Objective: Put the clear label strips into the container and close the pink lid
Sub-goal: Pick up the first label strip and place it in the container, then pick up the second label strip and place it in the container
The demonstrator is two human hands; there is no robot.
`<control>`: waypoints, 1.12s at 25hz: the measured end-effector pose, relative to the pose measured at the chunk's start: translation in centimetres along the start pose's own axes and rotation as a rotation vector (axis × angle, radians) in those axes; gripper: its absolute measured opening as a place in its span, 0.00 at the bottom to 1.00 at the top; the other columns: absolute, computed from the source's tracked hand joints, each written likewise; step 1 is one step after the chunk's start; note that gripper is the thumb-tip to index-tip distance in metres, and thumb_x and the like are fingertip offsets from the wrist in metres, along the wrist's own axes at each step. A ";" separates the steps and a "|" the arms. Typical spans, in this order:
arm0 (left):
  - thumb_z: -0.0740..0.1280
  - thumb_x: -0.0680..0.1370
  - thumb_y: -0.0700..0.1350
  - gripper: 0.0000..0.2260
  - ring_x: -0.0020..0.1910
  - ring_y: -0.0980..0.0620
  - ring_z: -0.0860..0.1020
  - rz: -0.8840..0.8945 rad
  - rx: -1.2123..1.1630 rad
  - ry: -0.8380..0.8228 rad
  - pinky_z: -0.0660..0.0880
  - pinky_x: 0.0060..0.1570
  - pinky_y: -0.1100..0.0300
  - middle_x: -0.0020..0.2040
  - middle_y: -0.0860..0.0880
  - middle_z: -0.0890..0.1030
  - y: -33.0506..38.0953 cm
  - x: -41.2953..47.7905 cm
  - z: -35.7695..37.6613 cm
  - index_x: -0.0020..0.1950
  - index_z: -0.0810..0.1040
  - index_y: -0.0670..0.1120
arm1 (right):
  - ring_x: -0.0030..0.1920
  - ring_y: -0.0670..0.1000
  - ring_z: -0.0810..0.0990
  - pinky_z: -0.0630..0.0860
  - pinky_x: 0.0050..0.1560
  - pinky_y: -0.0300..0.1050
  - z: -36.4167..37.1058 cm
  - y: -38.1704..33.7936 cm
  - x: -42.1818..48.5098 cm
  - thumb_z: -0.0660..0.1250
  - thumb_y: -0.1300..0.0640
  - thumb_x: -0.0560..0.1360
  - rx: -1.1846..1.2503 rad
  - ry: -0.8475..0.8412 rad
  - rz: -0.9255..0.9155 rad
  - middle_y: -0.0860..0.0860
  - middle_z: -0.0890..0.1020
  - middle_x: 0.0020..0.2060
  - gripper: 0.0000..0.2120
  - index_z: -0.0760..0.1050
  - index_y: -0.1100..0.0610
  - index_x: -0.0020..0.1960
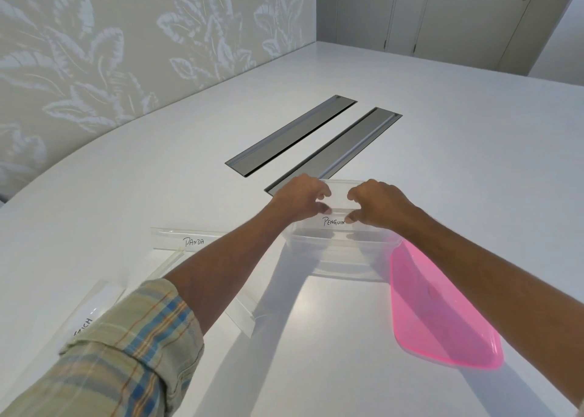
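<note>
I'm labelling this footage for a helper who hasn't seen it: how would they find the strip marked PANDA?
On the white table, find the clear container beside the pink lid. Left of the container, beyond the left forearm, a clear strip lies flat: the PANDA strip. The strip held over the container by both hands reads PENGUIN.

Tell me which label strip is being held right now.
The strip marked PENGUIN: the left hand and right hand pinch it over the clear container. The PANDA strip and the others lie untouched on the table.
</note>
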State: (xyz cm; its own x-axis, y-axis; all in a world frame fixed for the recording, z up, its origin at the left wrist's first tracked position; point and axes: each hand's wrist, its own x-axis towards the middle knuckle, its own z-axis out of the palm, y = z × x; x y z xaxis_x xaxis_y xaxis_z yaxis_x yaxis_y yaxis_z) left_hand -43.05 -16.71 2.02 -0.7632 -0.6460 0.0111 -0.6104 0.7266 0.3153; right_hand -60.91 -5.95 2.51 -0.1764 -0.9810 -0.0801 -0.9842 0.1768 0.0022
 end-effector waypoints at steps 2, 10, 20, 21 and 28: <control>0.77 0.76 0.54 0.13 0.50 0.55 0.86 -0.033 -0.217 0.179 0.82 0.56 0.56 0.51 0.52 0.89 0.3 -1.7 -1.8 0.57 0.88 0.49 | 0.59 0.58 0.82 0.80 0.55 0.53 -1.6 -0.5 -1.2 0.74 0.41 0.75 0.154 0.089 0.038 0.52 0.84 0.59 0.23 0.80 0.51 0.66; 0.70 0.82 0.54 0.11 0.44 0.65 0.84 -0.345 -0.519 0.565 0.78 0.51 0.67 0.41 0.57 0.88 -4.5 -13.3 -5.7 0.49 0.89 0.50 | 0.53 0.49 0.84 0.80 0.61 0.50 -2.4 -7.7 -9.9 0.77 0.49 0.75 0.808 0.368 -0.009 0.48 0.87 0.54 0.15 0.86 0.52 0.60; 0.65 0.80 0.35 0.15 0.57 0.52 0.85 -0.753 -0.583 0.581 0.79 0.61 0.58 0.54 0.53 0.88 -12.1 -24.6 -1.2 0.56 0.89 0.48 | 0.50 0.43 0.84 0.82 0.58 0.47 6.8 -19.8 -20.4 0.79 0.57 0.73 1.364 0.060 0.297 0.45 0.85 0.49 0.13 0.84 0.46 0.56; 0.64 0.80 0.35 0.15 0.57 0.51 0.85 -0.762 -0.581 0.575 0.78 0.55 0.64 0.55 0.51 0.88 -12.3 -24.9 -0.8 0.57 0.88 0.47 | 0.51 0.43 0.84 0.81 0.60 0.46 7.4 -20.6 -21.0 0.78 0.57 0.74 1.377 0.033 0.320 0.45 0.85 0.50 0.13 0.83 0.46 0.56; 0.63 0.79 0.34 0.17 0.58 0.50 0.85 -0.741 -0.601 0.533 0.78 0.60 0.60 0.56 0.49 0.88 -12.6 -25.2 0.2 0.59 0.88 0.46 | 0.57 0.43 0.82 0.79 0.64 0.42 8.6 -24.1 -22.7 0.75 0.60 0.76 1.484 -0.037 0.369 0.46 0.83 0.56 0.17 0.81 0.45 0.62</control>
State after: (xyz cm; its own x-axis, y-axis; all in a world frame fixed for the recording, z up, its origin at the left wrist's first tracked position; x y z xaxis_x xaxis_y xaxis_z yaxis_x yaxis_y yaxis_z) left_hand -16.16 -9.51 -2.45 0.0293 -0.9995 -0.0084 -0.5666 -0.0235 0.8236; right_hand -33.04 12.71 -4.32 -0.3788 -0.8674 -0.3226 0.0167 0.3421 -0.9395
